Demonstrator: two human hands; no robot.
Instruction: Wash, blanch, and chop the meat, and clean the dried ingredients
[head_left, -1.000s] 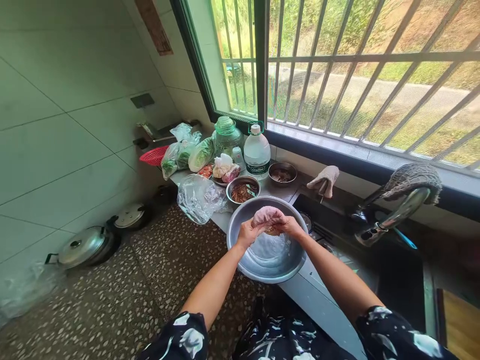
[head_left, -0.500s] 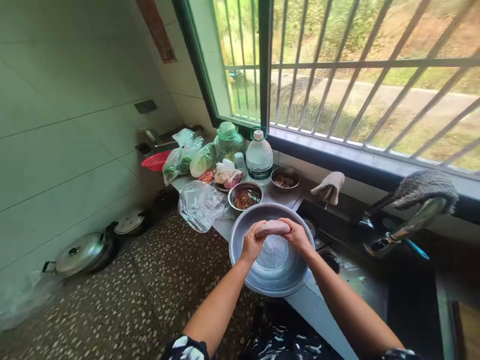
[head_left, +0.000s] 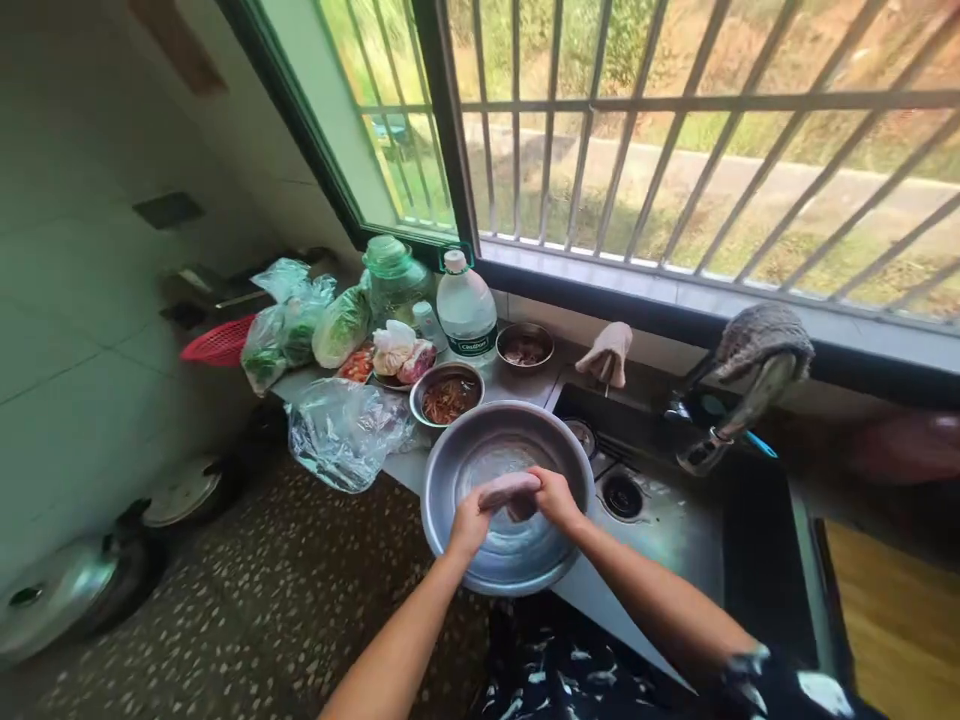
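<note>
A pale pinkish-grey, smooth oblong piece [head_left: 508, 488], perhaps meat, is held between my two hands over a wide metal basin [head_left: 452, 460]. My left hand [head_left: 470, 522] grips its left end with bent fingers. On the opposite end, my right hand [head_left: 556, 498] is closed, the thumb on top. A darker underside of the piece shows below my fingers. The basin sits on the counter by the sink edge, and its bottom looks wet or holds a little water.
Behind the basin stand a steel bowl of brownish strips [head_left: 452, 400], a second steel bowl [head_left: 525, 347], a large water bottle [head_left: 466, 310] and a green jar [head_left: 397, 280]. Plastic bags [head_left: 349, 430] and cabbage [head_left: 341, 332] lie left. The sink [head_left: 660, 540] and cloth-wrapped faucet [head_left: 761, 385] are right.
The view has swung to the right, so the counter things appear further left. The piece has tilted a little in my hands, showing its dark underside; both hands still hold it.
</note>
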